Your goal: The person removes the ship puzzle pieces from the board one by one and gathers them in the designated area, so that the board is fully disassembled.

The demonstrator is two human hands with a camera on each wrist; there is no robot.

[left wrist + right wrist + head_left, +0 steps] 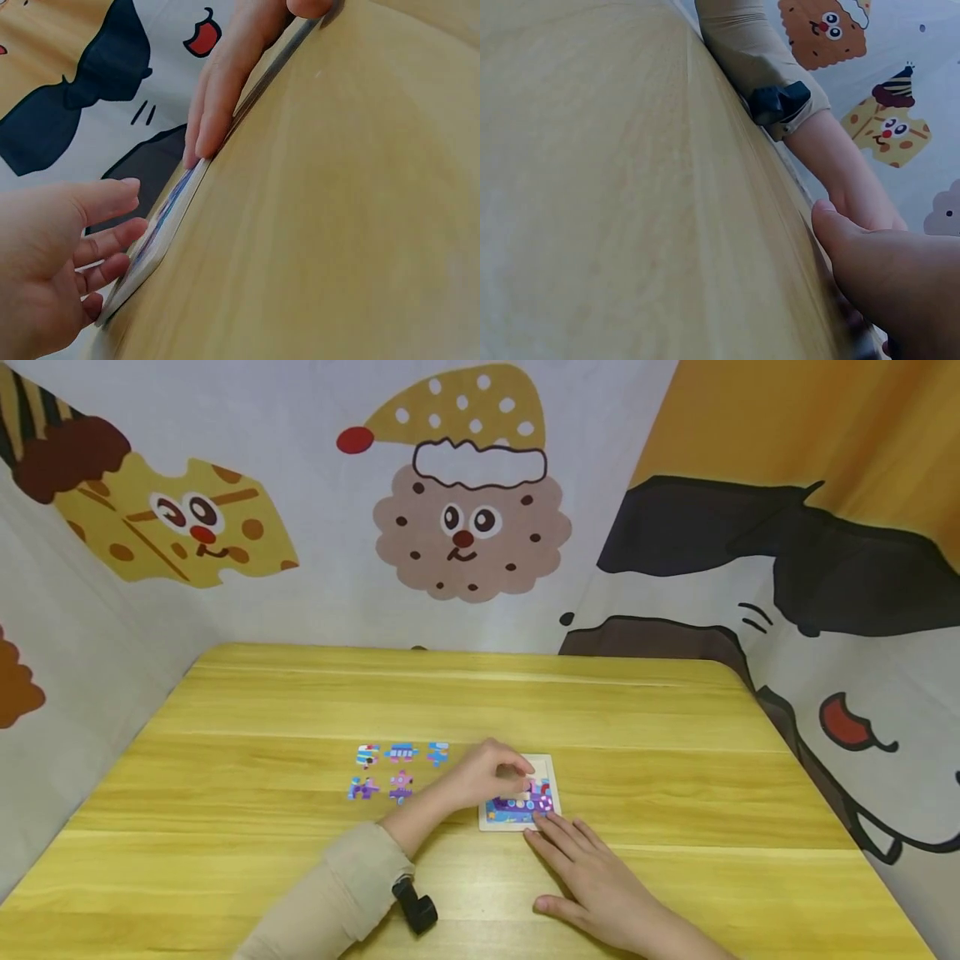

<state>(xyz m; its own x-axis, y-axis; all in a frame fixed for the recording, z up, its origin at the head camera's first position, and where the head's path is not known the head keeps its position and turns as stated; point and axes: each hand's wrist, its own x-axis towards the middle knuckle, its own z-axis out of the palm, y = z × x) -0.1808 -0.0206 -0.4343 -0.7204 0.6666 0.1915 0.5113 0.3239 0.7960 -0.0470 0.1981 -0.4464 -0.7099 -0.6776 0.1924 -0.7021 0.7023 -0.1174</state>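
A jigsaw puzzle tray (482,823) with a pale frame lies on the table. Colourful purple and blue pieces fill its near part, while a bare pale patch shows at its far side. Over the tray's left half hovers my left hand (483,775), fingers loosely bent. In the left wrist view, a gap shows between the thumb and fingers of this left hand (45,255), with nothing pinched there; the fingertips are right by the tray's pieces. My right hand (600,881) lies with fingers extended, its fingertips resting on the tray's near right edge.
Several loose jigsaw pieces (401,752) lie in two rows left of the tray. The wooden table (637,718) runs back to a cloth backdrop (315,610) printed with cartoon figures. A black strap device (415,906) sits at the left sleeve's cuff.
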